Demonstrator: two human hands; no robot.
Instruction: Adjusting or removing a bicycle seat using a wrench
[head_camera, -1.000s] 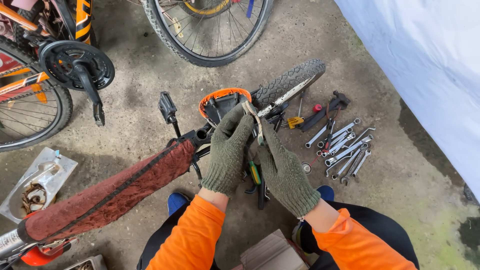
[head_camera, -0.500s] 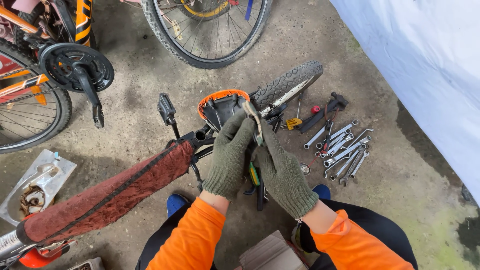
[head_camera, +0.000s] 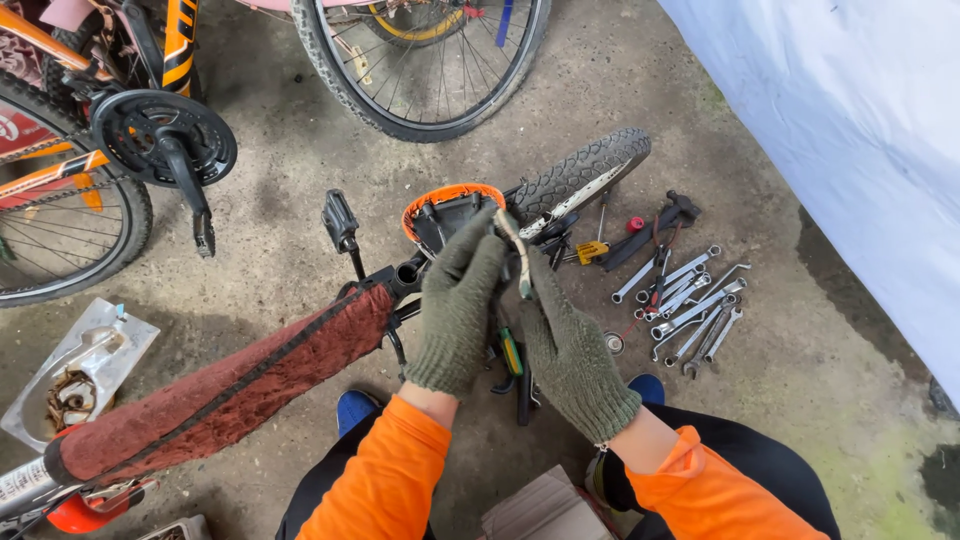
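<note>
Both gloved hands, the left hand (head_camera: 458, 300) and right hand (head_camera: 565, 345), pinch a thin pale cable (head_camera: 520, 262) above the scattered wrenches (head_camera: 690, 305); thick gloves could let it slip.

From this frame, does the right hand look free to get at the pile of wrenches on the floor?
Probably not right away: the right hand is pinching a thin pale strip together with the left hand. Otherwise nothing blocks the wrenches lying to its right.

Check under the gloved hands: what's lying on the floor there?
Below the left hand and right hand, a green-handled tool and dark tool handles show on the concrete floor. Their upper ends are covered by the gloves, so tool types are unclear.
</note>
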